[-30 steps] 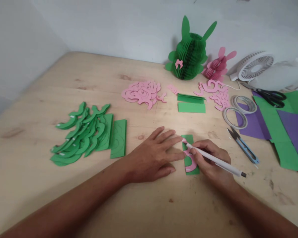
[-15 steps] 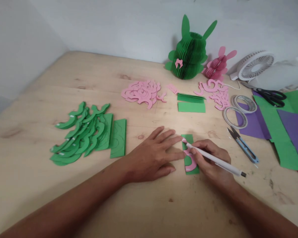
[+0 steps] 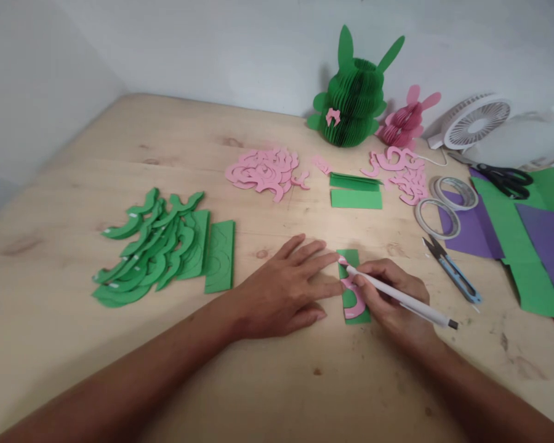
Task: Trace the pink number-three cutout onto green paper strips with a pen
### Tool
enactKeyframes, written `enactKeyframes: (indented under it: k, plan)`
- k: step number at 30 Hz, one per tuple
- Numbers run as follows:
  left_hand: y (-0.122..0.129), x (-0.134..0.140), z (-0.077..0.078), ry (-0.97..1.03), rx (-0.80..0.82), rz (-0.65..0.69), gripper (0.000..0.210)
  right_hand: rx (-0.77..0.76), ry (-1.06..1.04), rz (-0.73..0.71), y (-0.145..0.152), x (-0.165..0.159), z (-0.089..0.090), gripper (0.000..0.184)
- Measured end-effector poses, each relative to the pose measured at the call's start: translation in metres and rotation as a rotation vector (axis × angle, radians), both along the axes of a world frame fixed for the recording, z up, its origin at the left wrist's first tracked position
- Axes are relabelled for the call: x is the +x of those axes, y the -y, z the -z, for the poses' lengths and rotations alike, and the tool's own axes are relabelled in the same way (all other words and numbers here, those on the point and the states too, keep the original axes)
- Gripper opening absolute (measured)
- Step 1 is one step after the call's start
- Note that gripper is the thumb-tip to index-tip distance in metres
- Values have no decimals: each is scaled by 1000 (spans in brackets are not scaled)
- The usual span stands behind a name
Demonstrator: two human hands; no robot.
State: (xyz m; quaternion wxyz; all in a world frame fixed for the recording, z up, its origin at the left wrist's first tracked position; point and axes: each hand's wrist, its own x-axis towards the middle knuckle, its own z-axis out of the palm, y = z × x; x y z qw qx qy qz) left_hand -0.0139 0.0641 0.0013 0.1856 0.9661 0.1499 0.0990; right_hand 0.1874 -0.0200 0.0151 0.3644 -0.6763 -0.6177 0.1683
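Observation:
My right hand point(image 3: 392, 295) is closed around a white pen point(image 3: 410, 303), its tip down at the upper part of a pink curved paper cutout point(image 3: 359, 306). That cutout lies on a small green paper rectangle point(image 3: 349, 253) on the table. My left hand point(image 3: 290, 289) rests flat with fingers spread, two fingertips touching the left edge of the cutout and the rectangle. To its left are a green paper strip with drawn curves point(image 3: 220, 255) and a heap of green wavy cutouts point(image 3: 152, 258).
Pink cutouts point(image 3: 263, 172) and folded green strips point(image 3: 355, 199) lie farther back. Green point(image 3: 351, 104) and pink point(image 3: 402, 125) paper rabbits stand by the wall near a fan point(image 3: 477, 121). At right are tape rolls point(image 3: 437, 219), thread snips point(image 3: 455, 271), scissors point(image 3: 503, 178) and purple paper point(image 3: 473, 231).

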Motion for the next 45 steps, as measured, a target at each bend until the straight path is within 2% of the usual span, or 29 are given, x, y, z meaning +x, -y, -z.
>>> enactKeyframes:
  k: [10,19,30,45]
  plan:
    - [0,0,1,16,2,-2,42,-14,-28,-13,-2,-2,0,5]
    - [-1,0,-2,-2,-9,3,39,-102,-111,81,2,2,0,10]
    - [0,0,-1,10,3,-2,40,-77,-68,60,1,-1,0,5]
    - [-1,0,-1,3,-4,2,41,-55,27,47,0,-1,-3,7]
